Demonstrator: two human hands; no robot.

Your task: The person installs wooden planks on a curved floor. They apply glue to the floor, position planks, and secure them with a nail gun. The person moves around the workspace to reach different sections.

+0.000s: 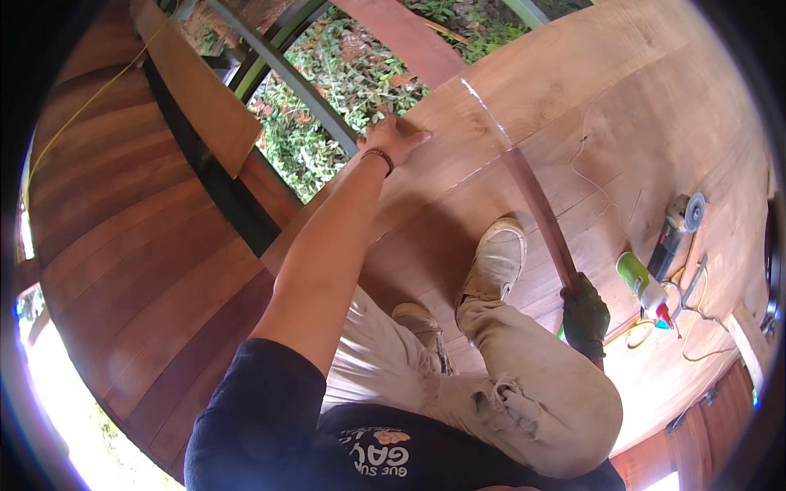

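Dark shirt (262,389) nearest; beyond, left grip (393,142) on the planks (573,74), fingers apart; at right, gloved right grip (584,317) clamped round a wooden strip (542,214).

1 head-worn fisheye camera looks down on nearby wooden planks (630,123).

Shows a narrow, straight, dark-brown wooden strip (541,217), slanted over light-brown planks (655,90), streaked white just beyond the strip's far end. Cannot confirm contact between both.
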